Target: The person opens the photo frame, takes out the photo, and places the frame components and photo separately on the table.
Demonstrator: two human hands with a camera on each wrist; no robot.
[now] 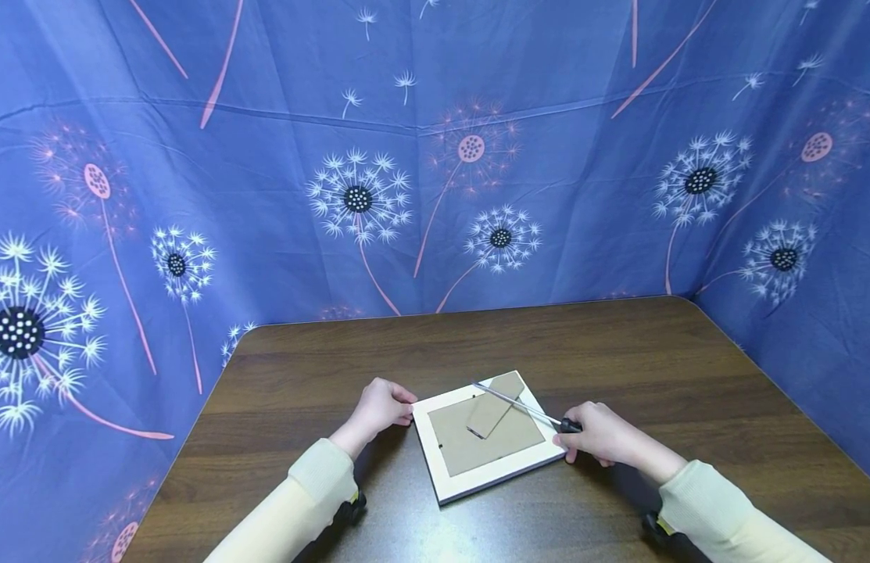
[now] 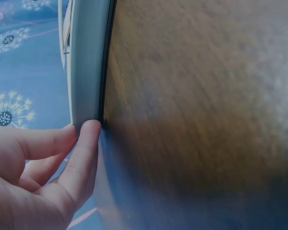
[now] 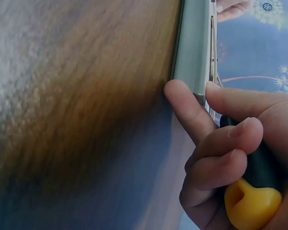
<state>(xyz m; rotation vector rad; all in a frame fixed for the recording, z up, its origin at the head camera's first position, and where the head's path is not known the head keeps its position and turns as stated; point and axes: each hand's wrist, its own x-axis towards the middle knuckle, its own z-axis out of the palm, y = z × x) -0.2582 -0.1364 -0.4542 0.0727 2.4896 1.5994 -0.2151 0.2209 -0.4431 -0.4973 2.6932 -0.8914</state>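
Note:
A picture frame (image 1: 501, 469) lies face down over the table, its white back border around a brown backing board (image 1: 452, 442) with a stand flap (image 1: 492, 418). At its left corner my left hand (image 1: 380, 408) pinches the edge between thumb and fingers. My right hand (image 1: 599, 432) holds a screwdriver (image 1: 520, 405) by its black and yellow handle (image 3: 253, 203), with curled fingers around it. The shaft crosses over the backing and flap, pointing left and away. Thumb and index finger of the same hand also pinch the frame's right corner (image 3: 194, 72).
The brown wooden table (image 1: 322, 352) extends on every side of the frame. Behind it and along both sides hangs a blue cloth (image 1: 582, 195) printed with dandelions. Each wrist wears a dark device (image 1: 356, 504) below its pale sleeve.

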